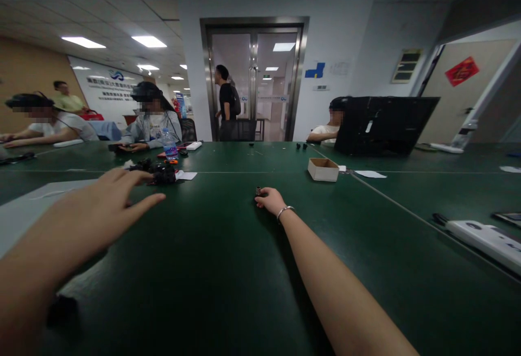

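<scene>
My right hand [272,201], a metal bangle at its wrist, reaches out over the green table [228,269]. Its fingers are closed on a small dark cylindrical piece [258,191] at the tabletop; the exact kind is too small to make out. My left hand [108,198] is held above the table on the left, thumb and fingers apart, with nothing in it. Just beyond its fingertips lies a jumble of small black parts [160,173]. A blurred dark object [62,310] shows beneath my left wrist.
An open cardboard box [323,172] stands beyond my right hand, left of a large black monitor [385,127]. A water bottle [170,147] rises behind the black parts. A white power strip [484,241] lies at right, a pale grey sheet [20,212] at left. Several people sit around the table.
</scene>
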Motion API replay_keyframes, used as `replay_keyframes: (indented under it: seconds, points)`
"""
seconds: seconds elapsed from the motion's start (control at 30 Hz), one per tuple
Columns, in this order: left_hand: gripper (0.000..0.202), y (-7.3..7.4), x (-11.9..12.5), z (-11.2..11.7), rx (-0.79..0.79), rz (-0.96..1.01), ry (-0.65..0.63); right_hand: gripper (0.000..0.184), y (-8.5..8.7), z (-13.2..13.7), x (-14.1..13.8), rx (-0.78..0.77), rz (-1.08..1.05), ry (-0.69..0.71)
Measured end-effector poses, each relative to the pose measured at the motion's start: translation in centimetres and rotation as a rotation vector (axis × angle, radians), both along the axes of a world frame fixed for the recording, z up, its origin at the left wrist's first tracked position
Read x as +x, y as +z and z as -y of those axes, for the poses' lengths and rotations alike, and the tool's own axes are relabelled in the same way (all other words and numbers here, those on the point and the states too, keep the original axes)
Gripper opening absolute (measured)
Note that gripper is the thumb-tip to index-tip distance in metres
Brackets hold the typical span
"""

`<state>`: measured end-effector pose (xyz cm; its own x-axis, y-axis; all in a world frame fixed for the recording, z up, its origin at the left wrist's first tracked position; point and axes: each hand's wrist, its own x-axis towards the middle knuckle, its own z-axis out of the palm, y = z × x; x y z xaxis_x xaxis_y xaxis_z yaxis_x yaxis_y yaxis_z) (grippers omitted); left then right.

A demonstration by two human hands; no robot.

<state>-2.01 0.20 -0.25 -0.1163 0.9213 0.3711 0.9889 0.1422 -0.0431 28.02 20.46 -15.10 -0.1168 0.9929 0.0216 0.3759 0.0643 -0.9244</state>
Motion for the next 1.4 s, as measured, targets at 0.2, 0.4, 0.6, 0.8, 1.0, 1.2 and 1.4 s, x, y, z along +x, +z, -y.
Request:
replay_keyframes:
  seconds: [0.2, 0.4, 0.6, 0.8, 1.0, 1.2, 1.4]
  points:
    - [0.044, -0.8, 9.8, -9.7, -0.059, 0.032, -0.355, 0.016, 0.0, 0.3, -0.1, 0.031, -0.004, -0.017]
    - [0.049, -8.1, 15.4, -16.4, -0.052, 0.365, -0.642, 0.014, -0.5, 0.2, -0.2, 0.178, 0.078, -0.002]
    - [0.029, -13.0, 15.5, -18.0, 0.008, 0.601, -0.665, 0.015, -0.3, 0.4, -0.4, 0.206, 0.126, 0.003]
    - [0.023, -14.8, 14.4, -18.8, -0.022, 0.942, -0.643, 0.02, -0.4, 0.4, -0.6, 0.243, 0.117, 0.009]
    - [0.025, -15.9, 13.9, -19.4, -0.083, 1.121, -0.642, 0.02, 0.2, 0.5, -0.6, 0.054, -0.222, 0.055]
    - [0.026, -16.1, 13.7, -19.6, -0.087, 1.218, -0.659, 0.015, 0.8, 0.9, -0.5, -0.075, -0.45, 0.064]
    - [0.029, -15.9, 13.7, -19.5, -0.107, 1.244, -0.659, 0.018, 1.0, 1.2, -0.3, -0.107, -0.544, 0.058]
